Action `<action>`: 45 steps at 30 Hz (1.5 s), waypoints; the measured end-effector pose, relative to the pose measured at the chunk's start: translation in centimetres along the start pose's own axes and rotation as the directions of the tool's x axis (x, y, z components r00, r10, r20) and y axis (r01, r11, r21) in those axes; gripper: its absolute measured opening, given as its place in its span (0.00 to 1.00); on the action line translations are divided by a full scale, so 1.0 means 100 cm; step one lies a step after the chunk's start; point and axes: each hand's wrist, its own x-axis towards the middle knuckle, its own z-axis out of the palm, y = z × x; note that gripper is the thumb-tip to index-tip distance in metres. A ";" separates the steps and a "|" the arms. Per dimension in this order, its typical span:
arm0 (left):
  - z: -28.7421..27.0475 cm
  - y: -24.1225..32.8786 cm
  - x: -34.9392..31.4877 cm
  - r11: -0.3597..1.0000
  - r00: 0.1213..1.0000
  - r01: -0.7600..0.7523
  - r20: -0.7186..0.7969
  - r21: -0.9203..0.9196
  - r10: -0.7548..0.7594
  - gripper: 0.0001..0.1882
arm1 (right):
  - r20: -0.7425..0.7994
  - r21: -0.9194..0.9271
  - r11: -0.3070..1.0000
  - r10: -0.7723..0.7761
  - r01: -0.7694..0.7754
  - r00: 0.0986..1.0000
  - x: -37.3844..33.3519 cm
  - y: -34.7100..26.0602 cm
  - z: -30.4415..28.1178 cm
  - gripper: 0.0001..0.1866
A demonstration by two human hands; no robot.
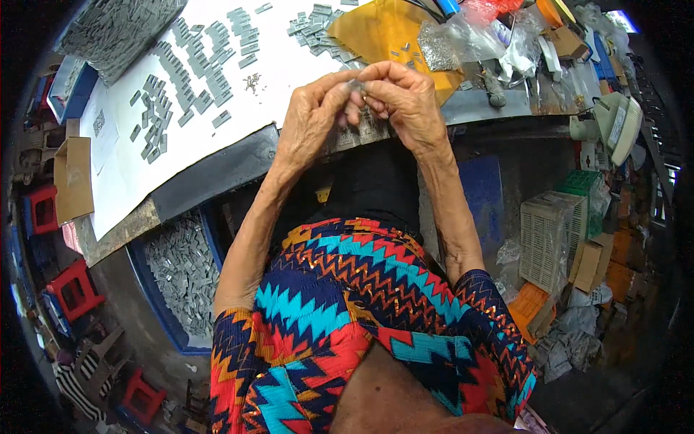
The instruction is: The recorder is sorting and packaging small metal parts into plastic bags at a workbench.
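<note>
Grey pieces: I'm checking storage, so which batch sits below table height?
The batch in the low blue tray beside the left forearm; the others lie on the table.

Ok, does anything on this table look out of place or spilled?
Mainly the right end of the table: crumpled plastic lies heaped among mixed clutter. Also, the grey pieces beside the amber sheet lie jumbled, unlike those in rough rows to their left. I can't tell whether either is unintended.

No wording or number is legible; a speckled square mark [99, 122] stands on white paper [105, 143] at the left; a label [617, 128] on the pale device [631, 119] at the right is too small to read.
</note>
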 end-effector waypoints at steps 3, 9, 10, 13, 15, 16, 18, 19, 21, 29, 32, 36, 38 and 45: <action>-0.003 -0.001 0.000 0.983 0.996 0.073 -0.043 -0.170 -0.081 0.15 | 0.007 0.011 1.000 -0.002 0.001 1.000 0.001 0.003 -0.004 0.06; -0.007 0.000 -0.002 0.973 0.994 0.101 -0.013 -0.206 -0.106 0.15 | 0.021 -0.028 1.000 0.001 0.000 1.000 -0.002 0.001 -0.001 0.06; -0.007 0.000 -0.002 0.970 0.994 0.111 0.002 -0.218 -0.113 0.15 | 0.026 -0.034 0.999 0.000 0.001 1.000 -0.002 0.001 -0.001 0.06; -0.007 0.000 -0.003 0.958 0.990 0.138 0.037 -0.251 -0.133 0.15 | 0.020 -0.030 1.000 0.003 -0.002 1.000 -0.002 0.003 -0.001 0.07; -0.007 0.003 -0.004 0.950 0.988 0.156 0.056 -0.272 -0.146 0.15 | 0.018 -0.029 1.000 0.000 0.000 1.000 -0.002 0.004 -0.001 0.07; -0.006 0.005 -0.004 0.949 0.985 0.170 0.072 -0.265 -0.156 0.15 | 0.016 -0.027 1.000 -0.003 0.004 1.000 -0.001 0.004 -0.001 0.07; -0.006 0.005 -0.005 0.948 0.982 0.183 0.087 -0.260 -0.166 0.15 | 0.012 -0.036 0.999 0.001 0.000 1.000 -0.001 0.003 0.001 0.06; -0.007 0.005 -0.005 0.944 0.980 0.191 0.097 -0.267 -0.171 0.16 | 0.008 -0.045 0.999 0.003 -0.003 1.000 -0.001 0.002 0.002 0.06; -0.008 0.003 -0.004 0.940 0.979 0.199 0.106 -0.276 -0.176 0.16 | 0.009 -0.009 1.000 -0.006 0.006 1.000 0.000 0.003 0.003 0.06; -0.012 0.000 -0.005 0.818 0.983 0.177 0.053 -0.548 -0.177 0.14 | -0.031 0.056 0.997 -0.049 0.051 0.998 -0.005 0.002 0.006 0.06; -0.009 0.002 -0.008 0.871 0.989 0.129 -0.001 -0.474 -0.147 0.11 | -0.034 0.047 0.998 -0.040 0.042 0.999 -0.007 0.002 0.006 0.06; -0.005 0.004 -0.009 0.897 0.992 0.096 -0.036 -0.432 -0.123 0.12 | -0.043 0.010 0.999 -0.044 0.045 0.998 -0.012 0.002 0.007 0.06; -0.008 0.001 -0.010 0.903 0.990 0.108 -0.038 -0.415 -0.135 0.10 | -0.052 0.003 0.999 -0.037 0.037 0.998 -0.015 0.000 0.009 0.06; -0.010 0.001 -0.013 0.928 0.987 0.131 -0.042 -0.349 -0.155 0.10 | -0.072 -0.116 0.992 -0.062 0.053 0.995 -0.020 0.002 0.014 0.05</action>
